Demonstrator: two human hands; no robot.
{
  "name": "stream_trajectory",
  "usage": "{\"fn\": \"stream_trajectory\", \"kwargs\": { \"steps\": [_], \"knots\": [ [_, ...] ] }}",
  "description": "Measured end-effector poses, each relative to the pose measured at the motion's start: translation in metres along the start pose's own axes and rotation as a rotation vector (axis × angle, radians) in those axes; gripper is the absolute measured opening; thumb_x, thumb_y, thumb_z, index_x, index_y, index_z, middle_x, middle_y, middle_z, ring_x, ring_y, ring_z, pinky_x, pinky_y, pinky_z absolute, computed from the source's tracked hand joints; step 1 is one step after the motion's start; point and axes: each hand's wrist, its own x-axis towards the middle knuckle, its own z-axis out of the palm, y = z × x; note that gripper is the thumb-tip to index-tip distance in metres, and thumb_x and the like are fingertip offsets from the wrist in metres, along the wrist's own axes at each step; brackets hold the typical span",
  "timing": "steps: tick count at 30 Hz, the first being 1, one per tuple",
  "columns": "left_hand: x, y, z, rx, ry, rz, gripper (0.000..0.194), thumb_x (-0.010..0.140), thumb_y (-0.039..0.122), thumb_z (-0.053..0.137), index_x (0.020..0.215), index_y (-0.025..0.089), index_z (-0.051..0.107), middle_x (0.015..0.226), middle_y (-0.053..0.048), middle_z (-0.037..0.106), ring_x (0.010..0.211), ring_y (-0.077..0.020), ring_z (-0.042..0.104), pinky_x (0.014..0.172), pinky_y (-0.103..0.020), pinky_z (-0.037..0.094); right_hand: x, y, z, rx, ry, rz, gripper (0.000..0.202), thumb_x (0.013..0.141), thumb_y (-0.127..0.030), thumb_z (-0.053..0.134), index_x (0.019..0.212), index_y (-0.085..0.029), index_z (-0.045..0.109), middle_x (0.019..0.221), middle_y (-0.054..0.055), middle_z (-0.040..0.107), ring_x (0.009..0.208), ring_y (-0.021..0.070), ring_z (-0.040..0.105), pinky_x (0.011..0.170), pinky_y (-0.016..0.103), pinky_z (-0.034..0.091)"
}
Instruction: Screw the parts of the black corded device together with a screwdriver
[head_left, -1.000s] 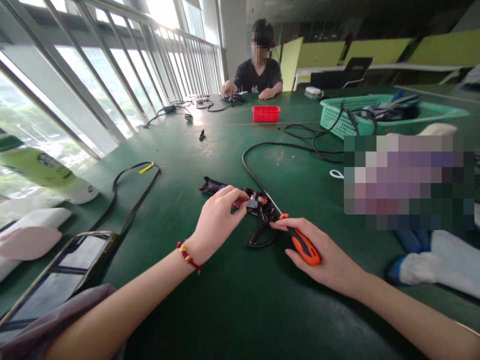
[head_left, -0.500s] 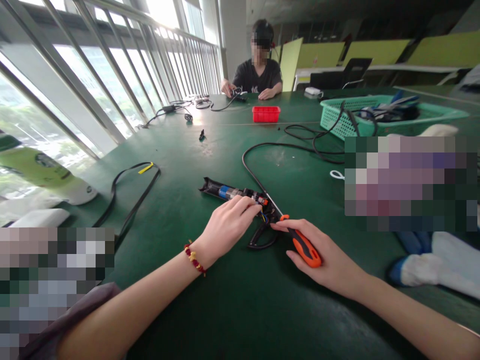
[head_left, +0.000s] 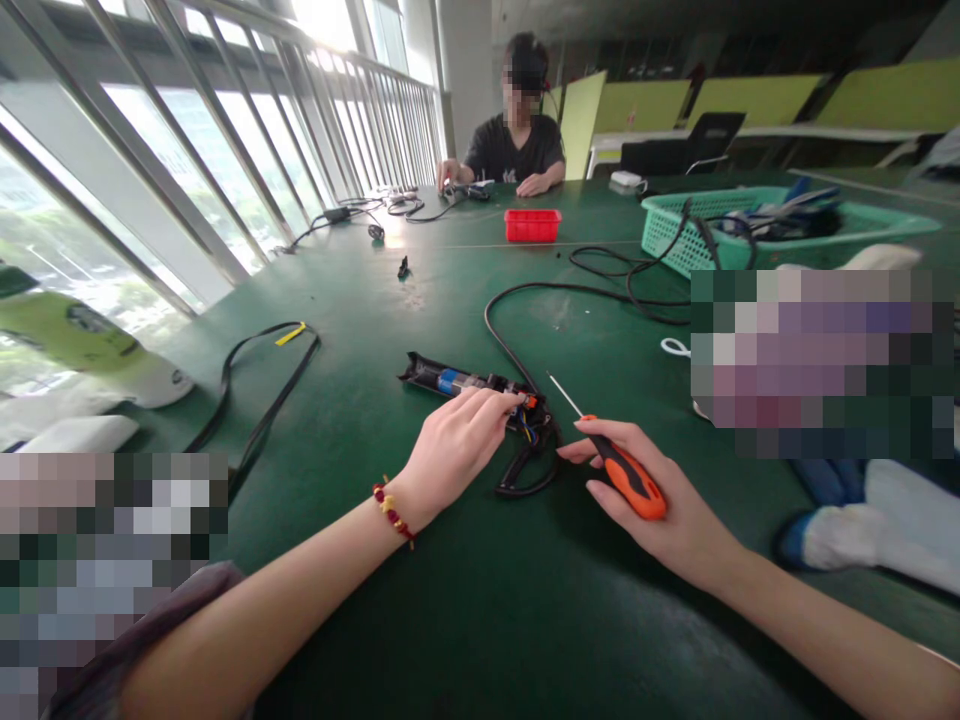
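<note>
A black device (head_left: 427,373) with an opened casing lies on the green table, showing a blue part, small orange parts and thin coloured wires at its right end. My left hand (head_left: 461,445) rests over it, fingers closed on its right part. An orange and black screwdriver (head_left: 634,482) sits in my right hand (head_left: 664,490), its shaft slanting up and left with the tip above the table, apart from the device. A black cable (head_left: 517,290) runs from the device's right end and curves away behind it.
A red bin (head_left: 532,225) and a green basket (head_left: 667,236) holding blue and dark items stand farther back. Across the table a person (head_left: 517,150) handles dark items. A black strap (head_left: 281,400) and a green bottle (head_left: 90,340) lie left, a white and blue glove (head_left: 847,535) right.
My right hand has moved slightly right with the screwdriver, whose tip is now away from the device. My left hand stays on the device. The person's hand across the table has shifted left.
</note>
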Motion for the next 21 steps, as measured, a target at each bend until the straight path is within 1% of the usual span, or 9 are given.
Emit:
{"fn": "stream_trajectory", "kwargs": {
  "steps": [6, 11, 14, 18, 21],
  "knots": [
    [0.0017, 0.0003, 0.0000, 0.020, -0.001, 0.046, 0.018, 0.088, 0.012, 0.044, 0.104, 0.016, 0.052, 0.093, -0.003, 0.066, 0.083, -0.0135, 0.061, 0.074, -0.026, 0.051, -0.0015, 0.0033, 0.0013, 0.042, 0.043, 0.005, 0.041, 0.084, -0.020, 0.054, 0.122, -0.028, 0.040, 0.106, 0.004, 0.064, 0.101, 0.0167, 0.062, 0.090, 0.033, 0.048],
    [0.0029, 0.0008, 0.0000, 0.019, -0.006, 0.051, 0.015, 0.089, 0.014, 0.046, 0.102, 0.015, 0.053, 0.089, -0.003, 0.066, 0.079, -0.0135, 0.060, 0.072, -0.025, 0.050, -0.0038, 0.0066, 0.0021, 0.114, 0.096, -0.012, 0.041, 0.084, -0.020, 0.054, 0.121, -0.027, 0.038, 0.103, 0.004, 0.063, 0.097, 0.0161, 0.062, 0.089, 0.033, 0.049],
    [0.0034, 0.0013, 0.0004, 0.019, -0.009, 0.049, 0.014, 0.089, 0.015, 0.047, 0.101, 0.015, 0.054, 0.088, -0.002, 0.066, 0.078, -0.0133, 0.060, 0.072, -0.025, 0.049, -0.0038, 0.0073, 0.0020, 0.142, 0.122, -0.041, 0.036, 0.086, -0.023, 0.054, 0.119, -0.027, 0.041, 0.097, 0.003, 0.063, 0.090, 0.0152, 0.063, 0.083, 0.031, 0.050],
    [0.0037, 0.0010, 0.0005, 0.016, -0.009, 0.036, 0.013, 0.090, 0.018, 0.046, 0.098, 0.016, 0.056, 0.087, -0.002, 0.067, 0.078, -0.0126, 0.060, 0.071, -0.025, 0.048, -0.0029, 0.0086, 0.0016, 0.138, 0.161, -0.083, 0.031, 0.086, -0.027, 0.054, 0.116, -0.027, 0.045, 0.087, 0.001, 0.060, 0.078, 0.0131, 0.060, 0.070, 0.026, 0.051],
    [0.0041, 0.0003, 0.0006, 0.026, -0.003, 0.038, 0.012, 0.090, 0.018, 0.047, 0.097, 0.017, 0.057, 0.085, -0.001, 0.067, 0.077, -0.0124, 0.059, 0.070, -0.025, 0.048, -0.0030, 0.0092, 0.0012, 0.135, 0.192, -0.106, 0.030, 0.086, -0.027, 0.054, 0.115, -0.026, 0.045, 0.085, 0.000, 0.059, 0.074, 0.0124, 0.058, 0.068, 0.025, 0.049]
  ]
}}
